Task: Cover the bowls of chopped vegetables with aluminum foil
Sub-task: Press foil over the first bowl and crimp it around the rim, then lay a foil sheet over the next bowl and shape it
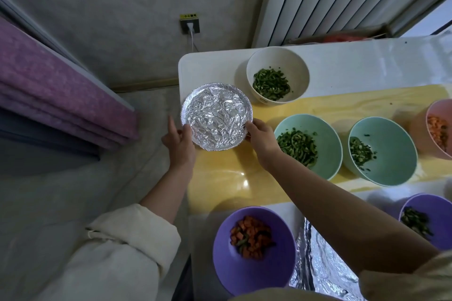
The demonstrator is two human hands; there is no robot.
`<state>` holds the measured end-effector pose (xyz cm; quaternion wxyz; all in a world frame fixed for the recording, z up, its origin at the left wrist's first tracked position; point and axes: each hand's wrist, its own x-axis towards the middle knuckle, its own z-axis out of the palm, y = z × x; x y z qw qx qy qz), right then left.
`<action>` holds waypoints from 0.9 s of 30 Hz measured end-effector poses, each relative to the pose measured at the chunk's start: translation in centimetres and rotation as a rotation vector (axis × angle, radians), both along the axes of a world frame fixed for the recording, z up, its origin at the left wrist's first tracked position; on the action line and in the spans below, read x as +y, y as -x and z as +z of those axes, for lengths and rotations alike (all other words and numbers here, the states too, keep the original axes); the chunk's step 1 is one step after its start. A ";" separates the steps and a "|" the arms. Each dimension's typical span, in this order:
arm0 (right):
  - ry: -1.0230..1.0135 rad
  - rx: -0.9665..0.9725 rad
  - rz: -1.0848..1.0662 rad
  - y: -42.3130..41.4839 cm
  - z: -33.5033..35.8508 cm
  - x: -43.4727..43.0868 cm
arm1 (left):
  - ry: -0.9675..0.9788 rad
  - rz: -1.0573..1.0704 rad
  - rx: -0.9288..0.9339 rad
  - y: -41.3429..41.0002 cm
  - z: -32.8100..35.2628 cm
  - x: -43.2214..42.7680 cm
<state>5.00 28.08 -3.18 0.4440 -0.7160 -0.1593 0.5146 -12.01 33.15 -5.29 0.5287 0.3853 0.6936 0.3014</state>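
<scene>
Pinching rim of foil-covered bowl (216,116), frame centre, with fingers of left hand (179,140) and right hand (261,138); seemingly finishing seal, next needing piece off foil sheet (318,266), lower right.

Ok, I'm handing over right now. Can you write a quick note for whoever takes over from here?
Left hand: grips the left rim of the foil-covered bowl.
Right hand: grips the same bowl's right rim.
Done: that one bowl is wrapped and is at the left corner of the table.
Left: six bowls are uncovered: white bowl, left teal bowl, right teal bowl, pink bowl, near purple bowl, right purple bowl.
Foil sheet: lies at the near edge, between the purple bowls.
</scene>
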 end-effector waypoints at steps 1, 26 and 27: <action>0.001 0.006 0.009 0.0 0.1 0.0 | -0.025 0.012 -0.015 0.2 -0.1 0.0; 0.293 -0.585 1.284 -0.9 3.2 -15.3 | 0.447 -0.668 0.128 4.8 4.6 -19.2; 0.293 -0.595 1.263 -0.9 3.1 -16.2 | 0.465 -0.613 0.155 4.9 4.4 -20.3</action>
